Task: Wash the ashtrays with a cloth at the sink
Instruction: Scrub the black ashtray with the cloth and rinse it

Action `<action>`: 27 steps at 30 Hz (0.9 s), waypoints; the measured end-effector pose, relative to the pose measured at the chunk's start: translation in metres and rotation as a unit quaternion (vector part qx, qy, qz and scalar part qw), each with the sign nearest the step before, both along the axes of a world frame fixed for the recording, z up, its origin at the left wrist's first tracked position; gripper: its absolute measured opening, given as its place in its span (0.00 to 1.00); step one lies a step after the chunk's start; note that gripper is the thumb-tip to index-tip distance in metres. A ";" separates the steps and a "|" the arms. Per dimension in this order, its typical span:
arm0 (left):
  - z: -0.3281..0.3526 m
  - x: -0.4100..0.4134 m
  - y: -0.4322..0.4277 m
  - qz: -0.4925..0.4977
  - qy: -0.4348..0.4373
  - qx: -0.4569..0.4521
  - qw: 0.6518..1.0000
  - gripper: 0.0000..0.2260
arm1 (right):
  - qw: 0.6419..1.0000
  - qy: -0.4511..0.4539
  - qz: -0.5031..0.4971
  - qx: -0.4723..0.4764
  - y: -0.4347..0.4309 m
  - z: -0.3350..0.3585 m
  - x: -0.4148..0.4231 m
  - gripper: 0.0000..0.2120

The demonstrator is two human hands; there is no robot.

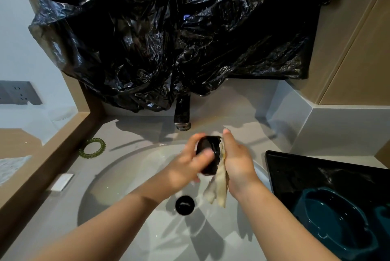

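— Two grips over the sink [109, 187]: what does each have?

— The left grip [187, 168] has its fingers curled round a black ashtray [207, 155]. It holds the ashtray on edge above the basin, in front of the tap [182, 113]. That grip is blurred.

— And the right?

— The right grip [238, 163] has its fingers straight and lies flat against a pale cloth [219, 189], pressing it to the ashtray's right side. Its thumb is hidden. The cloth's loose end hangs down between the two wrists, above the black plug [184, 205].

— Any other ashtray?

— One teal ashtray [335, 218] with a notched rim sits in a black tray [295, 168]. The tray is on the table [232, 108] to the right of the sink, well apart from both grips.

— Anything to read?

— Very little. A pale mark on the plug is too blurred to make out, and a small mark on the tap is too small to tell.

— What else is there?

— A crumpled black plastic sheet [168, 28] hangs over the wall behind the tap, and its lower edge covers the tap's top. A green beaded ring [92, 147] lies on the table left of the basin. A small white block [62, 181] lies nearer, beside the wooden ledge. A grey socket [18, 92] is on the left wall.
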State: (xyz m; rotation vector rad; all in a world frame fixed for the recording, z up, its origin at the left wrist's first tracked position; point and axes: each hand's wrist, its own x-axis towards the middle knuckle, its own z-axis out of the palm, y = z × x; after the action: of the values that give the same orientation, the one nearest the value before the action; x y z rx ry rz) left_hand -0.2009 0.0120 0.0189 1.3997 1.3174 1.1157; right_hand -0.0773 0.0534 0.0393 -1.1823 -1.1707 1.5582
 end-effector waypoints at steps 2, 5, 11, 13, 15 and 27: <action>0.006 0.005 0.004 0.012 -0.209 -0.177 0.962 0.28 | 0.997 -0.035 -0.011 0.065 -0.003 -0.001 -0.003 0.26; 0.007 0.011 0.006 0.021 -0.219 -0.164 0.962 0.26 | 0.993 -0.054 -0.005 0.107 -0.010 -0.003 -0.007 0.25; -0.008 -0.013 -0.002 -0.032 0.358 0.189 0.914 0.29 | 0.997 -0.024 0.057 -0.040 -0.003 0.002 0.003 0.19; -0.012 -0.018 -0.004 -0.084 0.319 0.169 0.929 0.29 | 0.996 -0.035 0.056 -0.062 -0.005 0.000 0.004 0.19; -0.008 -0.010 -0.005 -0.030 0.154 0.074 0.985 0.25 | 0.999 -0.031 0.011 -0.042 -0.008 -0.004 0.000 0.21; -0.019 -0.008 -0.001 0.015 0.353 0.259 0.899 0.32 | 0.999 0.001 0.048 -0.022 -0.001 -0.003 0.009 0.19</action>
State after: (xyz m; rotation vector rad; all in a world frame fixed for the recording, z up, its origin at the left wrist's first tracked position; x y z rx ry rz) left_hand -0.2090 0.0109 0.0000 2.3420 1.5939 1.0604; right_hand -0.0679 0.0527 0.0362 -1.1689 -1.2123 1.6643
